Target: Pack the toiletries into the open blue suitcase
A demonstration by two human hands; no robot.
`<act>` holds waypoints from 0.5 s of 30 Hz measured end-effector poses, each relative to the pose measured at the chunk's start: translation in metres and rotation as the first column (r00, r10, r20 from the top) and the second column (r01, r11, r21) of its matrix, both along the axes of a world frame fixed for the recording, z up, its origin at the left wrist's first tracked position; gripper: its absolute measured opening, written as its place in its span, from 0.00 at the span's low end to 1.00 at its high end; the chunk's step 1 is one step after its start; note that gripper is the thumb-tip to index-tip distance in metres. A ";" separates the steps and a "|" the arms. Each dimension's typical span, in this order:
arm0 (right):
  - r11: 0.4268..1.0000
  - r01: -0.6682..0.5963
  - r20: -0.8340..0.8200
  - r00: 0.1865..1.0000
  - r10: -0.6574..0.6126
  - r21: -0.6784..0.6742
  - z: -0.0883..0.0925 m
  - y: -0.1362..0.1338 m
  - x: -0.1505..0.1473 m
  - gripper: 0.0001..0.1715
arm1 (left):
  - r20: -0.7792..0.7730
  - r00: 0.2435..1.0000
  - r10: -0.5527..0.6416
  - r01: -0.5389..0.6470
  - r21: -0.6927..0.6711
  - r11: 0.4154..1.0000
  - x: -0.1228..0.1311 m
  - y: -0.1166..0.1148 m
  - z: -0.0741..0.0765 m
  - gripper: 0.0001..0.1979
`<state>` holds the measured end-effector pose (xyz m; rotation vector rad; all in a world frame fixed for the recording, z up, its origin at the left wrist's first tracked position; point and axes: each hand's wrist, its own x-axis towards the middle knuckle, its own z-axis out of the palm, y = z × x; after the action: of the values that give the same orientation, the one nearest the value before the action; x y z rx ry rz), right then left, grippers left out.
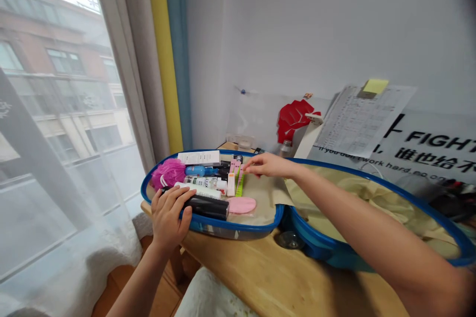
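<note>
My left hand [171, 215] is curled over the left end of a black bottle [208, 206], with the thumb along its near side. The bottle lies at the front of an opened oval case [245, 230] with a blue rim. My right hand [266, 166] reaches over the case, fingertips pinched at a slim green-and-pink box [240, 181]. Beside that box is a pink and white carton [231, 184]. A purple bath puff [169, 172], a blue bottle [201, 171], a clear bottle [204, 183], a white tube [201, 190], a white box [199, 158] and a pink flat oval item [242, 204] also lie inside.
The case's other half [334, 188], lined in beige fabric, lies open to the right on the wooden table [238, 267]. Papers [357, 124] and a red fist cutout [295, 119] stand behind. A curtained window [67, 84] is on the left.
</note>
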<state>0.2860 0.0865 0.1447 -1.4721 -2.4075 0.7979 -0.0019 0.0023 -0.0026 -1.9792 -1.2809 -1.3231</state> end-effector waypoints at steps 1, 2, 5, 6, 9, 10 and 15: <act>0.999 -0.032 0.008 0.999 0.032 -0.002 -0.006 -0.001 -0.009 0.17 | -0.004 1.000 0.001 -0.001 0.007 1.000 0.000 0.000 0.000 0.16; 0.999 -0.055 0.018 0.998 0.055 0.002 -0.012 -0.003 -0.016 0.15 | -0.008 1.000 0.003 -0.003 0.012 1.000 0.000 0.000 0.000 0.16; 0.995 -0.091 0.062 0.994 0.090 0.026 -0.032 -0.008 -0.027 0.12 | -0.018 1.000 0.008 -0.007 0.019 1.000 0.000 0.000 0.000 0.16; 0.994 -0.101 0.080 0.992 0.098 0.033 -0.038 -0.010 -0.028 0.13 | -0.019 1.000 0.008 -0.007 0.018 1.000 -0.001 0.000 0.000 0.16; 0.991 -0.128 0.132 0.984 0.120 0.050 -0.049 -0.013 -0.029 0.15 | -0.019 1.000 0.008 -0.008 0.021 1.000 -0.001 0.000 0.000 0.16; 0.989 -0.134 0.149 0.981 0.124 0.057 -0.051 -0.014 -0.029 0.15 | -0.021 1.000 0.008 -0.007 0.024 1.000 -0.001 0.000 0.000 0.15; 0.984 -0.151 0.214 0.968 0.128 0.094 -0.057 -0.011 -0.030 0.15 | -0.029 1.000 0.004 -0.003 0.031 1.000 -0.001 0.000 0.001 0.15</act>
<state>0.2559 0.0756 0.0879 -1.4191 -2.6865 0.5526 -0.0033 0.0027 -0.0016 -1.9671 -1.2433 -1.3001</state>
